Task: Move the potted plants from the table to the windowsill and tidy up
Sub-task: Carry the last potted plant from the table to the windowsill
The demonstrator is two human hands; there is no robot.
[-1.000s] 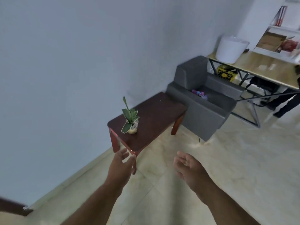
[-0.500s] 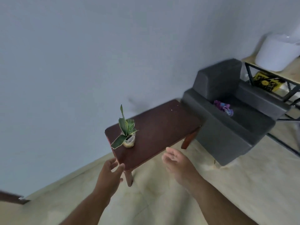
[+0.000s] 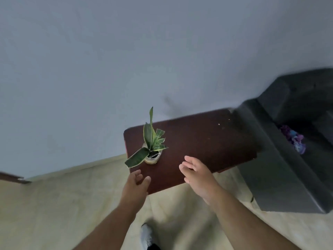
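Both hands, left hand (image 3: pixel 134 186) and right hand (image 3: pixel 197 173), open and empty; plant (image 3: pixel 151 150) mid-frame looks light, top-heavy: grip the pot, not leaves.

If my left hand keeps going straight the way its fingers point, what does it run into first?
Most likely the drooping green leaf of the small potted plant on the dark reddish-brown wooden table, then its pale round pot. The open left hand points up toward it, though depth is hard to judge from one view.

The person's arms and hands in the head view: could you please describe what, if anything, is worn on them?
Nothing is worn on them. Both forearms are bare with no sleeves in view, and the left hand and right hand carry no gloves, watch, rings or bands that can be seen.
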